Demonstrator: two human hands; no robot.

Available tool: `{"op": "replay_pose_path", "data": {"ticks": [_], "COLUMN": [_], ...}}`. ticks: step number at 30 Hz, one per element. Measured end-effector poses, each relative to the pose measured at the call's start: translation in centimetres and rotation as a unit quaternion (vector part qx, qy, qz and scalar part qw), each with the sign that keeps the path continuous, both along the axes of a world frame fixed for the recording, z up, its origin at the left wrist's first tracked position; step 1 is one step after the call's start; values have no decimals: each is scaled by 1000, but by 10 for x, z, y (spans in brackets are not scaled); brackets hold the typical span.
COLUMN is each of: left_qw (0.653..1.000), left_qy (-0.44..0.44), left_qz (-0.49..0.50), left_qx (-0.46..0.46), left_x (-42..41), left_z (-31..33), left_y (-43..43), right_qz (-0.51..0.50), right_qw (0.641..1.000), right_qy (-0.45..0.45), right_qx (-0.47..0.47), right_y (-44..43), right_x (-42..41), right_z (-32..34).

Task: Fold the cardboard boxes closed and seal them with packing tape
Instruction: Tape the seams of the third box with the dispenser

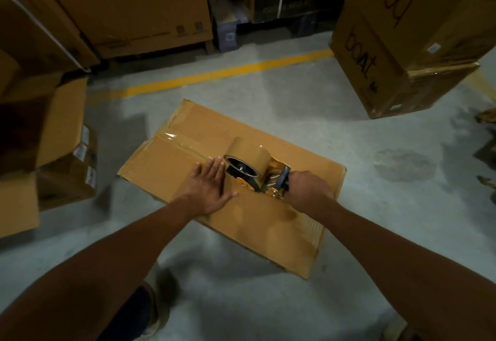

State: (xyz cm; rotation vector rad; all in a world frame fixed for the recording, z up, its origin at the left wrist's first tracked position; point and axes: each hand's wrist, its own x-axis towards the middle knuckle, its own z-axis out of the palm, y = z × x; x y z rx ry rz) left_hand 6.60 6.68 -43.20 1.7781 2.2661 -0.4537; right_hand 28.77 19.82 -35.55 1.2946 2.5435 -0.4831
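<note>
Grey concrete floor [308, 93] fills most of what I see, crossed by a yellow painted line [222, 73] that runs diagonally behind the work area. On the floor in the middle lies the cardboard box [268, 222] I am working on, flaps folded shut, with a glossy strip of clear tape [185, 144] laid along its centre seam from the far edge toward my hands.

My left hand [208, 186] lies flat and spread, palm down on the box top, fingers pointing away from me and resting at the near end of the taped strip; it grips nothing. My right hand [306, 189] is wrapped in a closed fist around the handle of the tape dispenser [265, 179], which sits on the box just right of the left hand. A brown tape roll [248, 154] is mounted on the dispenser's far side, touching or nearly touching the box top.

Around me: an open carton [53, 125] with raised flaps stands to the left, well apart from the box. A stack of two large cartons [397, 45] with handwritten "boat" lettering stands to the upper right. Tall cartons [120, 5] line the back wall beyond the yellow line. A shoe [154, 311] shows at the bottom, between my forearms.
</note>
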Motion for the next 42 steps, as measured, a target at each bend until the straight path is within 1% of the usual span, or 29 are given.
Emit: {"op": "replay_pose_path", "data": {"ticks": [3,5,8,10,14,17,18,20,22,23,28,34,37,40,41,42], "left_qw": [999,997,998,999,999,999,999,996,990,989,991,992,994,996,996,994], "left_qy": [-47,-58,-53,-46,-35,-31,-36,-74,-106,-109,-87,-80,-71,-72,-75,-77], "left_qz": [-19,-18,-13,-12,2,10,-3,-54,-92,-98,-97,-89,-67,-25,-31,-61], "left_qx": [17,38,38,25,19,32,29,12,18,25,42,50,39,38,41,45], "left_x": [36,41,37,35,44,59,67,82,90,90,87,88,103,124,128,131], "left_z": [-10,-16,-18,-16,-10,-7,-8,-12,-16,-18,-20,-19,-16,-15,-15,-16], "left_y": [5,3,1,2,3,6,8,10,11,11,8,8,10,13,13,13], "right_qz": [0,6,15,19,-11,-29,-33,-40,-41,-39,-21,-34,-39,-40,-40,-39], "right_qw": [1000,1000,1000,1000,998,997,998,998,998,998,998,994,994,995,995,995], "right_qy": [-6,-3,1,-13,-68,-66,-60,-50,-50,-52,-52,-99,-97,-89,-89,-90], "right_qx": [0,-2,-10,-16,-7,-10,-11,-17,-20,-21,-23,-9,-3,1,3,4], "right_y": [-1,-3,0,3,3,2,2,1,1,1,5,13,10,9,9,9], "right_x": [7,9,16,28,71,84,84,83,83,84,94,143,148,144,144,143], "right_z": [-3,-4,2,7,15,12,10,8,8,8,10,17,14,12,12,12]}}
